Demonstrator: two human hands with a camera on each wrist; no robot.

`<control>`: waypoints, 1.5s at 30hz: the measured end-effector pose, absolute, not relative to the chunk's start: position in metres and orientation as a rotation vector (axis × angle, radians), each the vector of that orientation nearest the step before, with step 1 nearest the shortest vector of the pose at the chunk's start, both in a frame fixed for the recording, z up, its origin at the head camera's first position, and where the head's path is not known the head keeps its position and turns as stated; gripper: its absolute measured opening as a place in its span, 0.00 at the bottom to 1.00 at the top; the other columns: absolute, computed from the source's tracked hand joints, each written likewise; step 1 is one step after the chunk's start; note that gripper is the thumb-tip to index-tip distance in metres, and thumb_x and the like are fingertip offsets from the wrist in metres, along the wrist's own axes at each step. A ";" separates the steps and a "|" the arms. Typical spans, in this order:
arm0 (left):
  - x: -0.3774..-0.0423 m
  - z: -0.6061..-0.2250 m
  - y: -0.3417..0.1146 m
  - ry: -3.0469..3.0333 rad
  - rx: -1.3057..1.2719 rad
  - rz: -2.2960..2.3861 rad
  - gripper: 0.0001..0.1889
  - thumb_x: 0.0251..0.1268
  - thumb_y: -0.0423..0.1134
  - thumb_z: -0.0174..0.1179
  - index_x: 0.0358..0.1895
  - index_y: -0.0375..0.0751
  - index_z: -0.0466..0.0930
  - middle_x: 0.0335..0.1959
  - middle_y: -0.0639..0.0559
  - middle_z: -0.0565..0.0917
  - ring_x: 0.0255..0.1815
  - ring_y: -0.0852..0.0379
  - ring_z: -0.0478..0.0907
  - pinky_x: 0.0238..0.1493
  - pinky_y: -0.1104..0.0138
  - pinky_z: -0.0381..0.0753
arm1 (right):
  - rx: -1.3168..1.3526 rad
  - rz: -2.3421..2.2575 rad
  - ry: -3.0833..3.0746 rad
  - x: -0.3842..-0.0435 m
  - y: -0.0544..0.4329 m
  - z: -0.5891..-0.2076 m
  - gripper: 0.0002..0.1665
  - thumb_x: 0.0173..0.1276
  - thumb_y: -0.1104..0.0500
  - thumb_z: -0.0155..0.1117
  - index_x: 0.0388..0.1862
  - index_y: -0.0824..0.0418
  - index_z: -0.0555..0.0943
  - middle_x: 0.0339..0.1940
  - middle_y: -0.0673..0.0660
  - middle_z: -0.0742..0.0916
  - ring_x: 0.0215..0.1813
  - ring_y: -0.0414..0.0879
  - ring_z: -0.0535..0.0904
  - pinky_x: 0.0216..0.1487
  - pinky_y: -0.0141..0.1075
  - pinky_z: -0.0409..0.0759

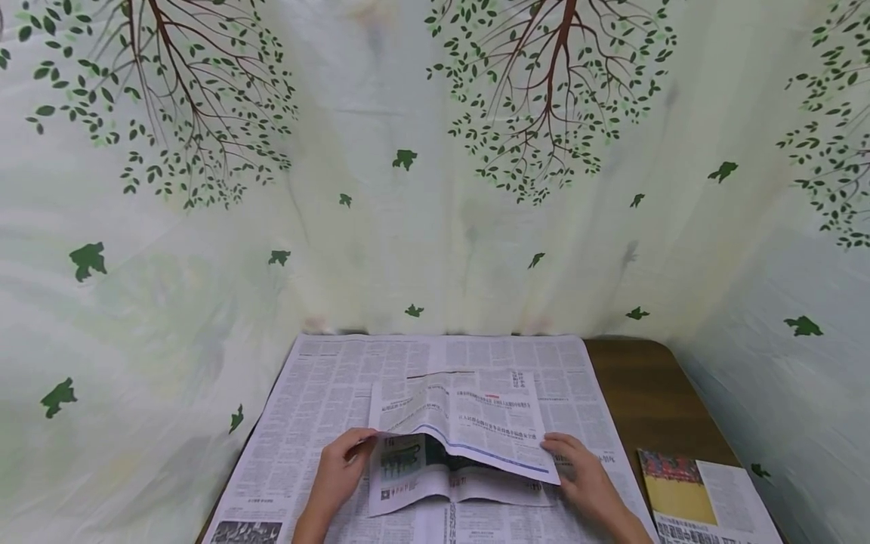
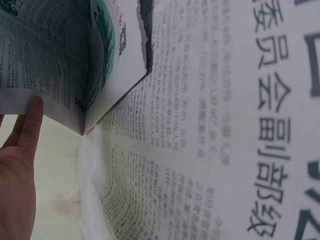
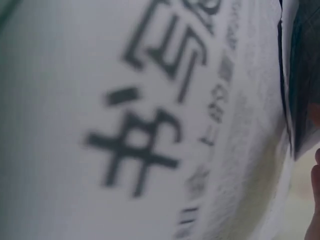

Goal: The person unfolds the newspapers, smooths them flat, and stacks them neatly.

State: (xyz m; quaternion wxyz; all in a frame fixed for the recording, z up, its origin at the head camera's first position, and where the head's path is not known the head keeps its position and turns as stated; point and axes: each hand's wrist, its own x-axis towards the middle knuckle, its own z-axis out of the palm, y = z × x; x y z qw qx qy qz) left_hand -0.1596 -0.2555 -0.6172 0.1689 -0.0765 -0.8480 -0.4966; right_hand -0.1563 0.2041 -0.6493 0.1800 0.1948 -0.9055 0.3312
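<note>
A folded newspaper (image 1: 492,419) lies near the middle of a large spread newspaper sheet (image 1: 326,400), its upper leaf raised and bowed over a lower leaf (image 1: 408,487) with a green picture. My left hand (image 1: 340,468) pinches the raised leaf at its left corner; in the left wrist view the thumb or a finger lies over the paper's edge, with the leaves parted. My right hand (image 1: 587,480) holds the right edge of the same leaf between thumb and fingers. Only a sliver of the right hand (image 3: 314,200) shows in the right wrist view.
The spread sheet covers most of a dark wooden table (image 1: 646,385), whose right part is bare wood. A colourful printed paper (image 1: 680,495) lies at the right front. Behind and at both sides hangs a pale cloth (image 1: 462,264) printed with trees and leaves.
</note>
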 end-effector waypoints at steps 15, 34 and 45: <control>-0.157 -0.621 -0.262 -2.359 -0.475 -1.440 0.19 0.61 0.20 0.66 0.45 0.52 0.87 0.45 0.53 0.89 0.50 0.65 0.86 0.51 0.73 0.85 | 0.507 0.891 -2.353 -0.166 0.202 -0.642 0.27 0.39 0.73 0.83 0.39 0.53 0.90 0.43 0.48 0.89 0.48 0.48 0.85 0.55 0.18 0.71; -0.161 -0.585 -0.260 -2.252 -0.409 -1.375 0.16 0.60 0.20 0.68 0.44 0.45 0.88 0.43 0.51 0.90 0.48 0.68 0.86 0.50 0.76 0.84 | 0.419 1.028 -2.294 -0.172 0.211 -0.622 0.25 0.50 0.71 0.80 0.48 0.54 0.89 0.47 0.52 0.90 0.49 0.47 0.85 0.54 0.13 0.69; -0.161 -0.569 -0.254 -2.210 -0.434 -1.351 0.16 0.55 0.14 0.67 0.41 0.37 0.87 0.40 0.44 0.89 0.46 0.71 0.85 0.47 0.79 0.82 | 0.421 0.990 -2.400 -0.180 0.205 -0.615 0.25 0.52 0.71 0.78 0.51 0.58 0.89 0.52 0.57 0.89 0.53 0.56 0.85 0.44 0.32 0.82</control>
